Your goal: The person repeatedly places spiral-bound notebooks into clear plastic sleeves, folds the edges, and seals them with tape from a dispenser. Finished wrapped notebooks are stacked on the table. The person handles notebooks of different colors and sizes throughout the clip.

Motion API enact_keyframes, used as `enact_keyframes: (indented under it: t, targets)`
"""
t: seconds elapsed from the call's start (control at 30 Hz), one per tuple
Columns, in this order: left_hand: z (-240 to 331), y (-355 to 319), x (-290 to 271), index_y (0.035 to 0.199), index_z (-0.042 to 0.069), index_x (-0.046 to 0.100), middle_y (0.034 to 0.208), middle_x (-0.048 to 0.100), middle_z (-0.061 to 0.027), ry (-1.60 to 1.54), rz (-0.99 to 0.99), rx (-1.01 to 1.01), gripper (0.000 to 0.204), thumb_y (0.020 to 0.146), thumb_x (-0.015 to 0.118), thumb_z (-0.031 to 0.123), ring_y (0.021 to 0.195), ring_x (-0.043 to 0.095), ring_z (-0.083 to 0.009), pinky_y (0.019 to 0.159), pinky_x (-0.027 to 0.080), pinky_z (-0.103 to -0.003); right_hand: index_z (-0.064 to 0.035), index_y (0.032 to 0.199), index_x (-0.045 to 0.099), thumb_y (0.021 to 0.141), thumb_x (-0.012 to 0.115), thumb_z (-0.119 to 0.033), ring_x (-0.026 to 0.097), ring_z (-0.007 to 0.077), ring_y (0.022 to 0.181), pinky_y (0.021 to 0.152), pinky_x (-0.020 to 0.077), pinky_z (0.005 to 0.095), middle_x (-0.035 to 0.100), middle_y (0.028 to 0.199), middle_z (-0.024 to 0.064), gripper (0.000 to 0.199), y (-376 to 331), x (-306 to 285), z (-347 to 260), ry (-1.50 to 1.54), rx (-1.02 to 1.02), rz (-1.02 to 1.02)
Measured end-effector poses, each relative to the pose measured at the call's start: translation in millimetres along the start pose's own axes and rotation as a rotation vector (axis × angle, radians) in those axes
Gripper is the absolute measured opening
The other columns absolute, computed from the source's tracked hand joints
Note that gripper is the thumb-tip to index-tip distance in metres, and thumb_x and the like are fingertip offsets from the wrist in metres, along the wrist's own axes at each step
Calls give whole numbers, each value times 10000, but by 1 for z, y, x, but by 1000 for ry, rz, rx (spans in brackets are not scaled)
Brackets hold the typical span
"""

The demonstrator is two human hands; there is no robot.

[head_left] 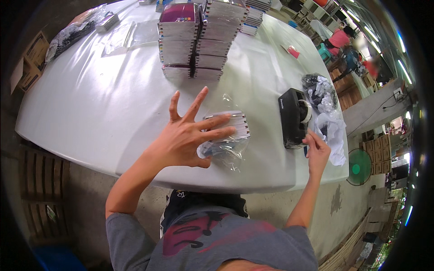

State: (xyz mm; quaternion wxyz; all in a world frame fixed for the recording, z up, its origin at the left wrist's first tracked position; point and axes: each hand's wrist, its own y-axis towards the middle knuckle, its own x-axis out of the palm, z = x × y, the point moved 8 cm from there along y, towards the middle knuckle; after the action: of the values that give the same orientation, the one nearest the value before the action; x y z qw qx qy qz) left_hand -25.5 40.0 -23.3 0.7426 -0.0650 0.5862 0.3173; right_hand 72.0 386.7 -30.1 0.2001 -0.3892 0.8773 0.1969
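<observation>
A small bundle of white-edged booklets, wrapped in loose clear plastic, lies on the table in front of me. My left hand is spread over its left side. Two of its fingers rest on top of the bundle, two others stick up and away, and the thumb is by the near end of the plastic. To the right stands a black tape dispenser with a roll of tape in it. My right hand pinches at the dispenser's near end, on the tape, of which little shows between the fingertips.
Tall stacks of wrapped booklets stand beyond the bundle on the white-covered table. Crumpled plastic and paper lie right of the dispenser. Flat clear bags are at the far left. A green fan stands beyond the right edge.
</observation>
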Motion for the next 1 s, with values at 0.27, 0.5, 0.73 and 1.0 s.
enact_keyframes:
  t: [0.27,0.5,0.73,1.0]
  targets:
    - [3,1,-2,1298,516,459,1493,327,82,57,-91,54,835,527,765,419,1429,-27,-389,1036,-98,-701,-127,1501,100,808,659,-38,469,56,496,473,375,198,623,639,41,895,-23,149,-153,180,-181,-986]
    - [2,0,0,1276,512,487,1518,277,70,103,-141,45,822,511,780,438,1419,-78,-409,1023,-96,-719,-156,1503,35,805,666,-4,604,102,619,568,474,256,652,729,60,953,-39,221,-169,-16,-319,-1286]
    - [1,0,3,1293,528,455,1525,258,86,98,-214,10,868,496,785,431,1414,-101,-415,1016,-93,-732,-97,1457,197,649,818,-226,644,371,741,704,492,422,652,759,199,1027,-25,223,-169,-458,-478,-1086]
    - [2,-5,6,1246,506,522,1516,294,46,47,72,39,760,559,786,318,1420,-26,-425,1052,-112,-659,-199,1408,338,645,812,-110,573,201,845,710,474,361,603,934,91,903,-6,171,-153,-368,-481,-1088]
